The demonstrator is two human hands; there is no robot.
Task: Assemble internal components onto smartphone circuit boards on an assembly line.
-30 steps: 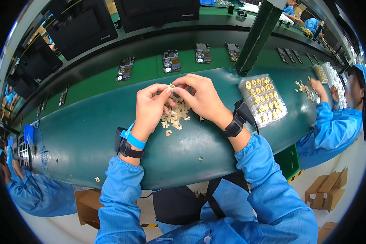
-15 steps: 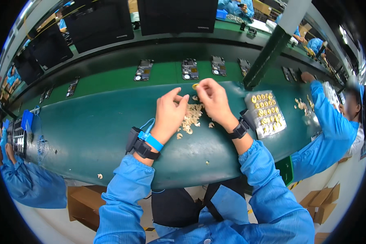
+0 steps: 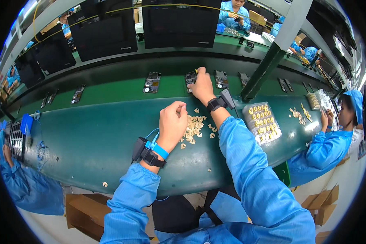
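Observation:
My right hand [image 3: 202, 86] reaches over a dark circuit board [image 3: 188, 80] on the green strip beyond the mat. A small round yellow piece [image 3: 196, 71] shows at its pinched fingertips; part of the board is hidden under the hand. My left hand [image 3: 173, 123] is closed above the green mat, thumb and fingers pressed together; whatever they hold, if anything, cannot be made out. Beside it lies a pile of small cream C-shaped scraps [image 3: 194, 126]. To the right, a clear plastic tray [image 3: 274, 139] carries rows of round yellow pieces [image 3: 264, 121].
More circuit boards [image 3: 152, 82] lie spaced along the green strip [image 3: 110, 92]. A green post [image 3: 261, 75] rises right of my right hand. Dark monitors [image 3: 181, 24] stand at the back. Co-workers in blue sit at both sides; the right one [image 3: 329, 146] is near further scraps [image 3: 297, 116].
My right hand has moved forward from above the scraps to the circuit board, carrying the yellow piece. The left hand has stayed by the pile, its fingers now curled in.

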